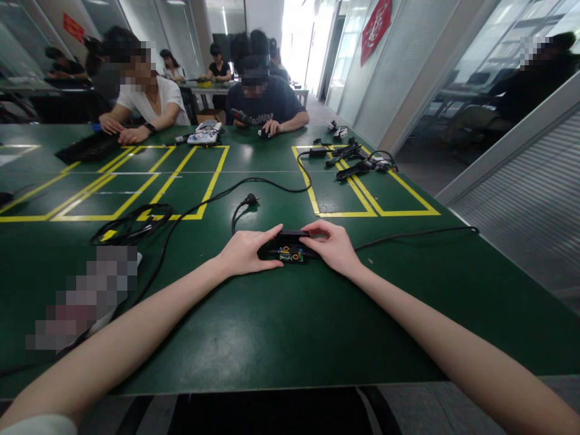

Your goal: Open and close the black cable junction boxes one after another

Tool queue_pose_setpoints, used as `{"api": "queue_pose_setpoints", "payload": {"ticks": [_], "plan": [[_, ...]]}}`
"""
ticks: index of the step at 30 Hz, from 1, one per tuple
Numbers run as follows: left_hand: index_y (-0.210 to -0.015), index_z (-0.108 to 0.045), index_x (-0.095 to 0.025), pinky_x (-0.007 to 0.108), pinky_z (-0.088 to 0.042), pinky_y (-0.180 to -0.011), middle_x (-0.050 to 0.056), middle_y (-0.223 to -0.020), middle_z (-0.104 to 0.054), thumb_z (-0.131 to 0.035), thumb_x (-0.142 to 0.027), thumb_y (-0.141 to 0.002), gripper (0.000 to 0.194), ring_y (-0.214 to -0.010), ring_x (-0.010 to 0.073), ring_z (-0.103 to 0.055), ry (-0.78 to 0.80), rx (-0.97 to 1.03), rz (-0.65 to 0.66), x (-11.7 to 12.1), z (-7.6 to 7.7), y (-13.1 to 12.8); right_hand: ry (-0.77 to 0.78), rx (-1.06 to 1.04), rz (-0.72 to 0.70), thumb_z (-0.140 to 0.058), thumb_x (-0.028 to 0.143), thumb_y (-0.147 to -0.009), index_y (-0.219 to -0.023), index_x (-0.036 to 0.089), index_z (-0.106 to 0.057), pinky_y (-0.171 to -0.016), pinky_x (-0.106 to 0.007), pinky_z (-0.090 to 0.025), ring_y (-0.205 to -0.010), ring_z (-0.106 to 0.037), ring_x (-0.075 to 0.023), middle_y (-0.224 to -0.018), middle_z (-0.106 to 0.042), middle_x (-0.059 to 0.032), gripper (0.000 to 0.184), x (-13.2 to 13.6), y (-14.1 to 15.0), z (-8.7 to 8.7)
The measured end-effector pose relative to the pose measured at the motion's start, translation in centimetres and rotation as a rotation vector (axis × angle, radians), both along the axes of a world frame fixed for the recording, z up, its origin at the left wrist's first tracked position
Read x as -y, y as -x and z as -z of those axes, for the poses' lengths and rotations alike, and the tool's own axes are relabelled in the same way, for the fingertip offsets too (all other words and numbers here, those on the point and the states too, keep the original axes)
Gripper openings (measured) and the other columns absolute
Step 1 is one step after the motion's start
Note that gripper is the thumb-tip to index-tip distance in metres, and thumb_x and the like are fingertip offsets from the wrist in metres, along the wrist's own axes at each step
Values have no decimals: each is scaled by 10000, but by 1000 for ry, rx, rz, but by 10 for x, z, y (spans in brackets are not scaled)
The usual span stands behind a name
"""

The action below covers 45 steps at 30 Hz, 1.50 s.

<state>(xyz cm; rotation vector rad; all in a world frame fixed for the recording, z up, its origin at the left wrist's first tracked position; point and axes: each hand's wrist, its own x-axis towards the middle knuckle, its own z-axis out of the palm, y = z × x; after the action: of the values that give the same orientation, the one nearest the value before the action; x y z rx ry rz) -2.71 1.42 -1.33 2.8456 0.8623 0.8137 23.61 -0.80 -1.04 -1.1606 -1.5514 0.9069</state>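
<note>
An opened power adapter lies on the green table in front of me, its circuit board point(291, 255) showing coils and small coloured parts. Above the board, the black casing half point(292, 234) is tilted up along the far side. My left hand point(244, 251) grips the adapter's left end, forefinger at the casing and thumb by the board's near edge. At the other end, my right hand point(333, 248) pinches the casing half between thumb and fingers. A black cable point(408, 234) runs off to the right from under my right hand.
A plug point(249, 200) on a black cord stands beyond my left hand. Coiled cable point(136, 223) lies at the left. More adapters and cords point(353, 162) are at the far right within yellow tape lines point(403, 212). Two people work across the table point(254, 362).
</note>
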Motion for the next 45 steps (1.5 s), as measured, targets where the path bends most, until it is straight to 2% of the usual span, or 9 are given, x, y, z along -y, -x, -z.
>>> {"api": "queue_pose_setpoints", "payload": {"ticks": [8, 16, 23, 27, 30, 33, 45], "plan": [[-1561, -438, -178, 320, -595, -801, 103, -1106, -793, -750, -559, -870, 849, -964, 260, -783, 0, -8, -6, 1, -1, -1, 17, -9, -18, -822, 358, -736, -909, 174, -755, -704, -338, -647, -771, -709, -190, -867, -739, -50, 261, 2, -1, -2], [-1521, -484, -168, 309, -595, -772, 96, -1071, -799, -747, -570, -868, 811, -912, 245, -785, -1, -10, -13, 1, -2, -1, 53, -14, -30, -853, 440, -720, -887, 171, -748, -717, -354, -635, -737, -706, -189, -869, -751, -56, 333, 4, -1, -4], [-1431, -554, -202, 323, -594, -878, 101, -1230, -763, -760, -543, -860, 696, -1019, 243, -769, 36, 29, -6, 4, -6, -3, -23, 55, -58, -745, 534, -825, -808, 194, -734, -690, -326, -587, -760, -683, -198, -814, -741, -43, 340, 3, -1, -9], [-1209, -651, -198, 282, -573, -790, 68, -1099, -773, -727, -511, -893, 452, -925, 209, -760, 78, 4, 30, 5, -11, -5, -112, 169, -132, -595, 558, -934, -743, 211, -717, -685, -316, -539, -765, -662, -197, -811, -725, -48, 415, 5, -3, -15], [-1076, -664, -198, 275, -549, -759, 67, -1043, -754, -681, -485, -932, 322, -908, 202, -736, 90, -45, 75, 4, -13, -7, -188, 226, -190, -503, 535, -993, -688, 220, -706, -759, -344, -533, -765, -664, -201, -795, -718, -55, 483, 6, -4, -19], [-1058, -653, -194, 291, -549, -780, 84, -1053, -741, -654, -484, -950, 309, -936, 211, -723, 87, -44, 93, 3, -13, -7, -224, 236, -203, -484, 509, -1009, -677, 224, -701, -803, -355, -534, -784, -677, -206, -798, -724, -52, 488, 6, -5, -19], [-1029, -639, -193, 305, -555, -799, 92, -1055, -729, -629, -481, -962, 296, -949, 217, -718, 82, -34, 109, 3, -11, -7, -218, 309, -211, -484, 462, -1019, -730, 219, -732, -785, -354, -550, -793, -694, -211, -820, -740, -55, 452, 6, -7, -21]]}}
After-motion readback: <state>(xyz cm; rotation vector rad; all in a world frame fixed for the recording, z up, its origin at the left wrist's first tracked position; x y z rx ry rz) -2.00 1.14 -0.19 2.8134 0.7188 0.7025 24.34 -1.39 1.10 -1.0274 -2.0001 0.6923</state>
